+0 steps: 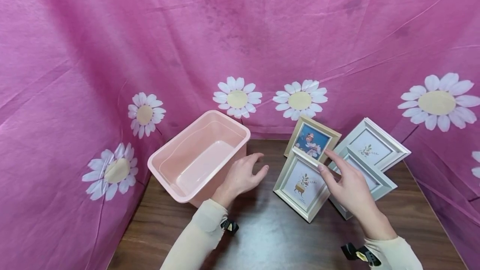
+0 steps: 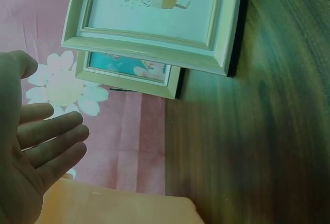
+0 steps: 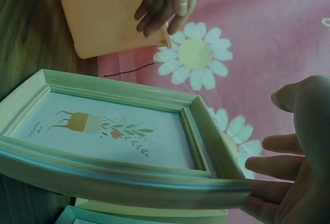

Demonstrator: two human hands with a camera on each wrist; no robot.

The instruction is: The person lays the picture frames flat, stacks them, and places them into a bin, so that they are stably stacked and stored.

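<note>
Upright on the table, a pale cream picture frame (image 1: 303,186) with a potted-plant print stands in front of a tan picture frame (image 1: 313,143) with a blue flower photo. My right hand (image 1: 350,188) is at the cream frame's upper right corner. In the right wrist view its thumb stays apart from the frame, while some fingers reach behind the corner; contact is unclear. To the right, a grey-green picture frame (image 1: 385,187) overlaps a white picture frame (image 1: 369,149). My left hand (image 1: 241,174) hovers by the pink bin's right side, fingers loosely bent, holding nothing.
The pink plastic bin (image 1: 176,168) sits at the left of the wooden table (image 1: 262,236), with nothing visible inside it. A pink cloth (image 1: 262,45) with daisies hangs behind and along both sides, close to the frames and the bin.
</note>
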